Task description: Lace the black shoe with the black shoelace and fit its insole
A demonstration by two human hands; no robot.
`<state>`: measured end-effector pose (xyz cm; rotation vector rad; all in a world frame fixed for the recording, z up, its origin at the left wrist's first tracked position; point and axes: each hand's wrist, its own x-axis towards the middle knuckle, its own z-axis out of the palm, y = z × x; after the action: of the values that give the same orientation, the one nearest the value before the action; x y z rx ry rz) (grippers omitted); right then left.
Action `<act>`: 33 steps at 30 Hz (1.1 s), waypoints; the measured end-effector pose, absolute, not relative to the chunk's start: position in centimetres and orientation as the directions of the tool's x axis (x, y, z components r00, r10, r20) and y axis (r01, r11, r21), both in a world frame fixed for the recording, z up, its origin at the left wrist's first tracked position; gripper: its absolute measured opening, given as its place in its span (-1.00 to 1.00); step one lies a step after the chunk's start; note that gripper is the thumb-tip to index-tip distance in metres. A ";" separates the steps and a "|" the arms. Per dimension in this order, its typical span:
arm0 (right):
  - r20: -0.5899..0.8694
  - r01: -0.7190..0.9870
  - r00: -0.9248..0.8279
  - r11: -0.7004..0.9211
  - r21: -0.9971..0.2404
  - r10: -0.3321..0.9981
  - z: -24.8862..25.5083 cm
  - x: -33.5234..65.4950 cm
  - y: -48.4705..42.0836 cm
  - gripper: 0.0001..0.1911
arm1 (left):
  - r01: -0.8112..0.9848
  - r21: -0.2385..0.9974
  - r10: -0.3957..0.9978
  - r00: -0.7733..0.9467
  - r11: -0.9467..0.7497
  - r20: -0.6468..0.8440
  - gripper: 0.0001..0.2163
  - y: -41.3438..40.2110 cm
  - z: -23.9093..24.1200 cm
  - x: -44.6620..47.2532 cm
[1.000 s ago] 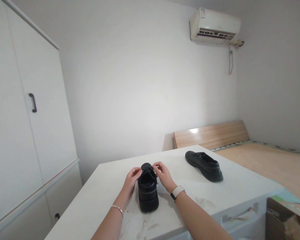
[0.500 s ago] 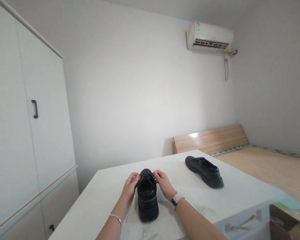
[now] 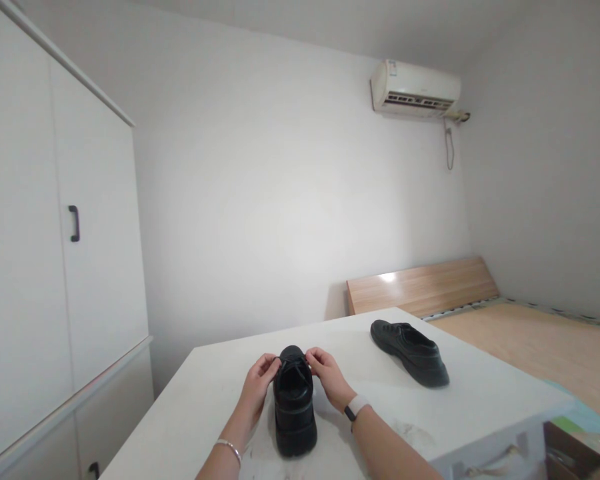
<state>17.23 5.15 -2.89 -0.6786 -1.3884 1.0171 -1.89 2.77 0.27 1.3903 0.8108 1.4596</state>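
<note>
- Lower centre: black leather lace-up shoe [image 3: 294,417] is set heel-near, long axis up-frame.
- Left hand [image 3: 259,383] and right hand [image 3: 327,379] are pinched on its black laces [image 3: 293,363], flanking, equally near.

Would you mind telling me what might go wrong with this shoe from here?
The left hand and right hand only pinch the laces, so a lace may slip free. Nothing else steadies the shoe, so a hard pull might tip it or drag it across the table towards the near edge.
</note>
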 end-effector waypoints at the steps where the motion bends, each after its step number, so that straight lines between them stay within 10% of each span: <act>1: 0.466 -0.175 -0.093 0.446 -0.878 0.880 -2.9 17.3 5.3 -0.74 | -0.186 0.918 0.928 0.062 -0.351 0.368 -0.67 2.8 0.3 -1.9; 33: 0.314 -0.610 -0.135 0.171 -0.774 0.940 -1.2 18.5 4.4 -0.80 | -0.654 0.738 0.970 0.026 -0.165 0.240 -0.68 2.8 1.1 -3.1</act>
<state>18.48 4.36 -1.19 -0.4345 -0.9949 1.4093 -3.07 2.81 1.08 0.8644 0.4874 1.5348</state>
